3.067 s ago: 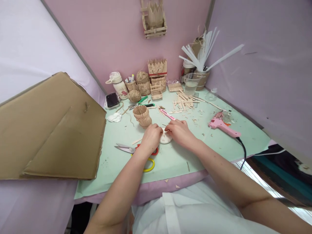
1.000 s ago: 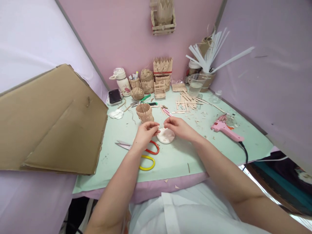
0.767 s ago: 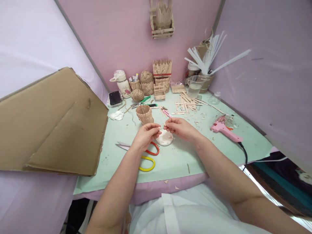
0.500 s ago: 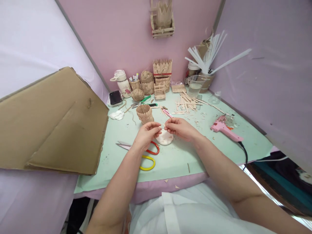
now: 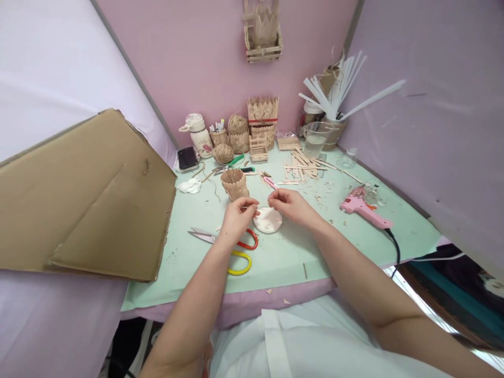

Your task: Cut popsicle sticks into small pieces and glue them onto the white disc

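While my left hand (image 5: 237, 216) and right hand (image 5: 290, 205) hover with fingers bunched — I cannot tell whether they pinch anything — the round white dish (image 5: 268, 220) lies just below and between them, without a long axis, its rim seemingly nearer the left

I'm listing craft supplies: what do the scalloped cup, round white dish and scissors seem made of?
Scalloped cup: probably wood, unpainted and matt, by its tan, pieced surface.
Round white dish: its smooth, pale surface suggests plastic or ceramic, unclear which.
Scissors: likely metal blades, by their grey sheen; bright red and yellow handles suggest plastic.
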The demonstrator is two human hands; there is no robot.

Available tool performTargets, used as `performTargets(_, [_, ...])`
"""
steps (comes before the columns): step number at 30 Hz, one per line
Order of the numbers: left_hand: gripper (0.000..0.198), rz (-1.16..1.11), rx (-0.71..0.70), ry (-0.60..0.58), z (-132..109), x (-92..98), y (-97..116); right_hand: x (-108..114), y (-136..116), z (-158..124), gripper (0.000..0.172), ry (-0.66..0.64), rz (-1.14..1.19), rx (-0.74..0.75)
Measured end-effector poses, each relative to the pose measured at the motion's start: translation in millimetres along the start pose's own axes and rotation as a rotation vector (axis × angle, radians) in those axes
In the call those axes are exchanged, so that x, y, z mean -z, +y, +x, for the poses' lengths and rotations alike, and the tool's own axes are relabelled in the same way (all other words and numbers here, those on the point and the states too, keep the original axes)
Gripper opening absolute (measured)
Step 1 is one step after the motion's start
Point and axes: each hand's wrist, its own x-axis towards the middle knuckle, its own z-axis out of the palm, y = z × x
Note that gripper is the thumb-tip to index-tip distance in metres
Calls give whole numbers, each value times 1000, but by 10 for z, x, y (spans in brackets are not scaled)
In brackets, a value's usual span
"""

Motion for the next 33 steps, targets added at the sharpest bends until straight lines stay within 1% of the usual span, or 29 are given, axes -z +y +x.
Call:
performTargets(2, [15, 17, -9, 24, 4, 10, 2, 50, 19, 4, 12, 20, -64, 18])
performTargets(4, [16, 49, -23, 44, 9, 18, -4, 79, 35, -3, 11, 2, -125, 35])
performTargets(6, [18, 79, -40, 45, 15, 26, -13, 79, 42, -14, 11, -29, -176, 59])
performTargets(8, [19, 103, -60, 31, 19, 32, -21, 63, 41, -20, 14, -32, -216, 86])
performTargets(10, [19, 123, -66, 22, 20, 38, -24, 53, 39, -16, 15, -1, -243, 109])
performTargets(12, [16, 122, -56, 17, 20, 42, -23, 67, 40, -3, 15, 56, -257, 118])
performTargets(15, [16, 49, -34, -9, 19, 43, -19, 118, 49, 14, 16, 158, -257, 115])
performTargets(17, [21, -26, -44, -36, 17, 37, -21, 138, 45, 13, 18, 185, -240, 123])
performTargets(18, [25, -55, -56, -52, 15, 30, -25, 135, 36, 4, 20, 174, -228, 136])
performTargets(20, [35, -76, -83, -85, 10, 10, -35, 93, 1, -27, 21, 108, -204, 175])
performTargets(23, [41, -69, -97, -140, -3, -33, -45, -23, -81, -91, 16, -6, -188, 236])
performTargets(26, [43, -85, -86, -163, -20, -64, -31, -71, -155, -124, 10, -23, -224, 263])
performTargets(27, [43, -94, -81, -156, -25, -66, -21, -45, -169, -123, 11, -7, -246, 260])
performTargets(29, [40, -108, -83, -126, -31, -57, 3, 85, -169, -106, 12, 50, -306, 230])
performTargets(33, [26, -58, -138, -40, -28, -14, 27, 515, -28, -68, 15, 196, -483, 108])
